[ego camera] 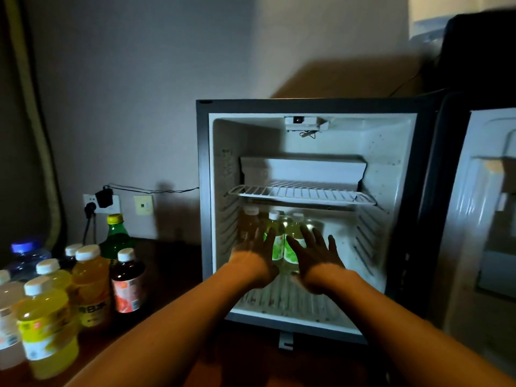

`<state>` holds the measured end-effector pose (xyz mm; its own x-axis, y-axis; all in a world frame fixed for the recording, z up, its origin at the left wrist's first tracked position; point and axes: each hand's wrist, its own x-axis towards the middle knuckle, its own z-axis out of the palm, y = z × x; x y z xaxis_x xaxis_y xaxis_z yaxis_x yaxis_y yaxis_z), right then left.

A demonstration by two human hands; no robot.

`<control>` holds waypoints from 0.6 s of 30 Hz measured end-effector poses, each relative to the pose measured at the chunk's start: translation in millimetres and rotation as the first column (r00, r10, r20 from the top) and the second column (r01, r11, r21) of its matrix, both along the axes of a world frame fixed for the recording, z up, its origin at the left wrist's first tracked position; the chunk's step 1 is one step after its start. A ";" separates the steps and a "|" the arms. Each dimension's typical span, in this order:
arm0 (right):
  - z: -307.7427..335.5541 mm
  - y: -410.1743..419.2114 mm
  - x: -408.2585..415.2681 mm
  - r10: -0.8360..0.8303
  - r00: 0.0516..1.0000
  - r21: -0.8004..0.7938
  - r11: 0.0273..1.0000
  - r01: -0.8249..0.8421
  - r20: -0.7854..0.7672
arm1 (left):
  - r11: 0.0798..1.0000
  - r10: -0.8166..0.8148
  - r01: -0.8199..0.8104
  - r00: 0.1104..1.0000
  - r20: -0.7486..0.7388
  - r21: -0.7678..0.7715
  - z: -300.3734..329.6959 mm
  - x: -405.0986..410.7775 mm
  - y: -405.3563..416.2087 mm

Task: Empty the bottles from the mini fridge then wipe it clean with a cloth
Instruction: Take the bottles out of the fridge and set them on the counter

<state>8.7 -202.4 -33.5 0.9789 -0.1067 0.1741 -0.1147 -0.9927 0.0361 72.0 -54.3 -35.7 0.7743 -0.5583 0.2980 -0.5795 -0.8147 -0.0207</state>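
A dim room, and a plain pale wall point(139, 79) fills the whole upper half from 9 o'clock round to 1. Centre to 3 o'clock sits the mini fridge point(203, 191), dark casing, white inside, its door point(480, 219) swung wide open at 3 o'clock. A white wire shelf point(301, 194) crosses the cavity, with a white box-like compartment point(303, 169) just above it at the back. Down at 7 to 8 o'clock, a dark wooden surface point(173, 269) runs along the wall and under the fridge.

On that surface at 8 o'clock stands a crowd of bottles already outside: yellow drinks point(46, 325) up front, an orange one point(90, 280), a dark one with a pink label point(127, 283), a green bottle with a yellow cap point(116, 238) behind, and a clear water bottle with a blue cap point(26, 255) at the far edge.

Both bare forearms reach in from 6 o'clock. The left hand point(252, 256) and right hand point(314, 255) are inside the lower compartment, fingers straight and spread, right in front of the bottles in the fridge point(277, 241); whether they touch is blurred. Those white-capped bottles stand upright at the back under the shelf, green-labelled pair centre, an amber one at their 9 o'clock.

On the wall at 9 o'clock, a socket point(102, 203) with a black plug, cable trailing towards the fridge.
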 end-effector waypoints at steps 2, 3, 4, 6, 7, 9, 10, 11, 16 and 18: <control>-0.6 -4.9 9.7 -0.017 0.999 0.017 1.000 0.017 0.030 | 1.000 0.007 -0.008 1.000 -0.006 -0.024 -2.2 14.9 -12.5; -0.9 -6.5 14.4 -0.016 0.999 0.023 1.000 0.015 0.049 | 1.000 0.010 -0.011 1.000 -0.010 -0.026 -2.9 21.7 -18.3; -1.7 -8.2 19.2 -0.010 0.998 0.026 1.000 0.008 0.069 | 1.000 0.011 -0.011 1.000 -0.005 -0.020 -3.3 27.5 -23.2; -3.1 -9.8 28.3 0.014 0.995 0.035 0.999 -0.017 0.103 | 1.000 0.001 0.000 0.999 0.032 -0.018 -2.0 35.0 -30.2; -4.1 -10.5 33.5 0.028 0.992 0.039 0.999 -0.033 0.126 | 1.000 -0.004 0.005 0.999 0.048 -0.016 -1.0 37.7 -33.3; -5.5 -11.8 44.0 0.050 0.982 0.040 0.997 -0.059 0.182 | 1.000 -0.016 0.016 0.998 0.064 0.009 0.9 42.8 -39.6; -6.1 -12.4 49.5 0.057 0.977 0.038 0.997 -0.067 0.207 | 1.000 -0.021 0.020 0.997 0.072 0.023 1.8 45.6 -43.1; -7.1 -13.8 55.4 0.061 0.972 0.029 0.997 -0.070 0.229 | 0.999 -0.021 0.019 0.997 0.076 0.027 3.0 48.0 -46.4; -12.9 -24.2 78.4 0.060 0.955 0.001 0.998 -0.063 0.289 | 1.000 -0.016 0.017 0.998 0.065 -0.010 4.1 62.1 -59.2; -16.3 -27.8 85.7 0.049 0.962 0.014 0.998 -0.055 0.267 | 1.000 0.008 -0.007 0.997 0.076 -0.007 3.7 66.1 -64.3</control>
